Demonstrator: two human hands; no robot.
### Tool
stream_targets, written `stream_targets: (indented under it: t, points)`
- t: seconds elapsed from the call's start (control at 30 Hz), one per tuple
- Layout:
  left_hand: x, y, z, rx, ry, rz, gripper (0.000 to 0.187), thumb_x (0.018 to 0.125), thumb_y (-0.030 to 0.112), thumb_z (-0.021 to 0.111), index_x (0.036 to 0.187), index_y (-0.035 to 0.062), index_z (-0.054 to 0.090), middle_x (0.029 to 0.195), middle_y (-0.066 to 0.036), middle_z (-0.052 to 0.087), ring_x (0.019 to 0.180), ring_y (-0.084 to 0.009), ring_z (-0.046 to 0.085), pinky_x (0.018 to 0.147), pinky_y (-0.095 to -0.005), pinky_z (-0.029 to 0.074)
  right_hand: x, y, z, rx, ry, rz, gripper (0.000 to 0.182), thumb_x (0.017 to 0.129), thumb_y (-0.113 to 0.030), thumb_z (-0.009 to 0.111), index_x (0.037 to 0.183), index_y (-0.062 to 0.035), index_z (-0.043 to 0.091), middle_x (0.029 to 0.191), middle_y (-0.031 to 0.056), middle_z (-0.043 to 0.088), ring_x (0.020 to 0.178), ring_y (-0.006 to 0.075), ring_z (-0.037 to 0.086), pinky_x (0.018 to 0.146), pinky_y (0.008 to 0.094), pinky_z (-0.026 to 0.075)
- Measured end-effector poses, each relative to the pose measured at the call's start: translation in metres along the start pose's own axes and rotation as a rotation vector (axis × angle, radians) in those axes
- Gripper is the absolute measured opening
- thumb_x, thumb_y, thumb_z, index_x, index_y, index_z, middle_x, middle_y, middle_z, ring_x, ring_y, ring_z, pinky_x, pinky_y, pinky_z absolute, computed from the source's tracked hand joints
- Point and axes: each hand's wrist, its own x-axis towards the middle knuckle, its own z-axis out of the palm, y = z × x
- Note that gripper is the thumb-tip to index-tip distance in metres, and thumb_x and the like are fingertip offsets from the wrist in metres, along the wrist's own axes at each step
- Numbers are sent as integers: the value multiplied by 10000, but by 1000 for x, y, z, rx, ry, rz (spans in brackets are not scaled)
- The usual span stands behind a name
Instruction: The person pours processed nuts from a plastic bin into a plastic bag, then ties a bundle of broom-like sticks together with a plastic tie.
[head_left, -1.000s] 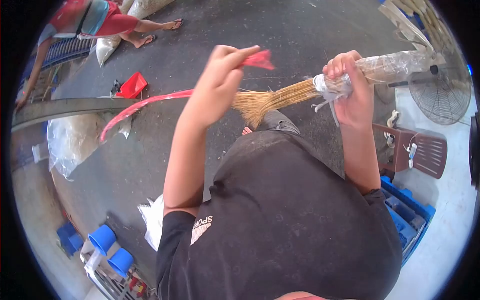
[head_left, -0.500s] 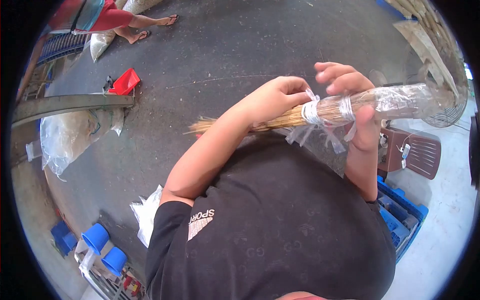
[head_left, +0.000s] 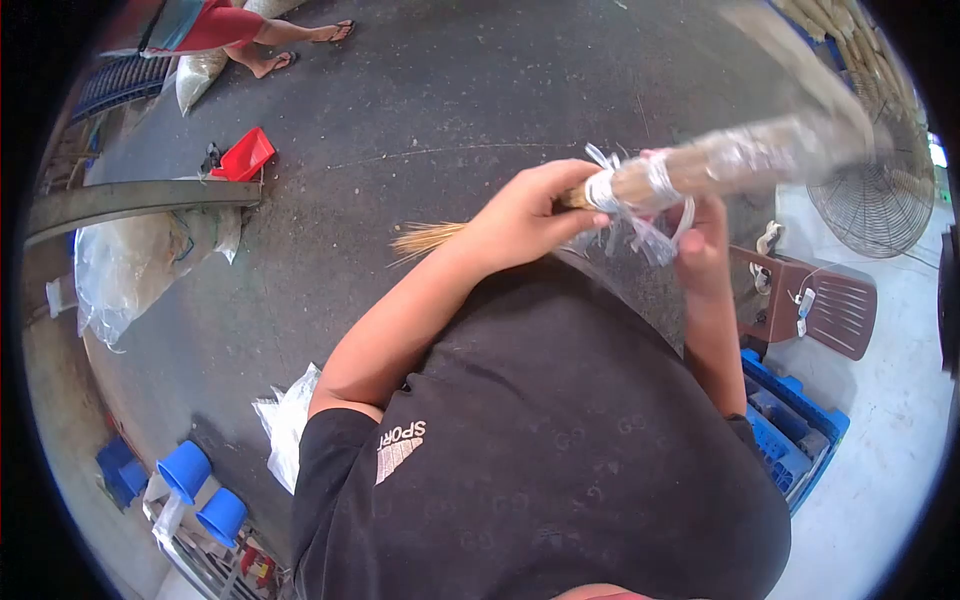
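Observation:
A stick broom point(head_left: 640, 182) crosses in front of my chest: thin straw-coloured sticks fan out at the left, and its thick handle, in clear plastic, points up and right, blurred. White string binds it in two places. My left hand point(head_left: 535, 212) is wrapped round the sticks just left of the first binding. Beneath the handle, my right hand point(head_left: 703, 235) is curled at a loop of white plastic string point(head_left: 688, 212); its fingers are partly hidden by the broom. Loose clear plastic ends point(head_left: 652, 245) dangle between the hands.
A fan point(head_left: 870, 215) and a brown plastic chair point(head_left: 835, 310) stand at the right, above a blue crate point(head_left: 840, 430). Left are a red dustpan point(head_left: 244, 155), a metal beam point(head_left: 140, 208), plastic bags point(head_left: 125, 270) and blue buckets point(head_left: 185, 470). Another person's legs point(head_left: 285, 38) show upper left.
The broom has tilted, its handle end swinging upward and its sticks showing more at the left. My right hand has gone from open fingers around the handle to curled below it, at the string.

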Motion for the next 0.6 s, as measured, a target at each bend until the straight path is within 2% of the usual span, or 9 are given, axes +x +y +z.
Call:
stream_targets:
  t: [0.1,0.13,0.17,0.23,0.27,0.4,0.5,0.53,0.6]
  points:
    - [1,6,-13,-232,57,-111,372,874,57,687,1218,-28,574,1074,-30,636,992,-103,576,883,-268,465,-5,27,12,60,-22,5,750,839,-446,737,1326,56,463,1260,125,552,1163,220,548,978,352,431]
    - [1,0,-13,-240,100,-86,367,875,97,710,1201,-23,591,1015,-17,636,909,-79,568,802,-254,478,-4,29,19,76,-4,-7,576,876,-249,725,1305,52,485,1234,101,539,1147,189,538,967,329,429]
    - [1,-2,-14,-236,102,-88,367,875,97,710,1201,-23,591,1015,-17,636,909,-79,568,802,-254,478,2,32,27,80,-6,-8,576,876,-249,725,1305,52,485,1234,101,539,1147,189,538,967,329,429]
    - [-1,-3,-17,-293,114,-47,371,879,100,708,1205,-27,583,1027,-19,634,939,-81,572,821,-253,477,16,40,34,-162,44,-121,425,867,-21,676,1257,52,523,1199,80,527,1130,161,531,955,307,426]
    - [-2,3,-21,-340,101,-59,382,880,101,710,1213,-24,570,1038,-19,633,963,-83,578,837,-253,476,21,43,34,-118,12,-129,390,837,92,656,1213,54,559,1157,76,526,1096,141,545,921,267,435]
    - [-6,15,-32,-312,151,10,365,899,73,676,1221,-20,532,1025,-28,630,929,-88,587,778,-254,493,33,37,50,-135,-5,-226,352,820,92,675,1161,56,596,1139,89,544,993,129,578,830,246,487]
    - [-11,23,-38,-357,171,22,354,908,56,653,1226,-14,513,1034,-42,624,911,-90,590,719,-253,507,38,37,55,-139,25,-256,293,821,99,668,1106,48,620,1123,94,556,997,135,582,822,255,498]
    - [-12,26,-40,-336,176,38,366,905,33,647,1237,-2,496,1023,-53,627,905,-96,594,700,-262,524,41,40,58,-130,46,-259,196,840,79,659,1029,35,633,1116,104,568,1014,138,580,854,263,487]
    - [-14,29,-41,-354,230,57,376,901,19,647,1243,3,493,1022,-55,632,917,-98,596,729,-264,525,48,44,63,-168,58,-292,173,857,57,651,1026,26,623,1122,109,573,1019,142,579,872,271,480]
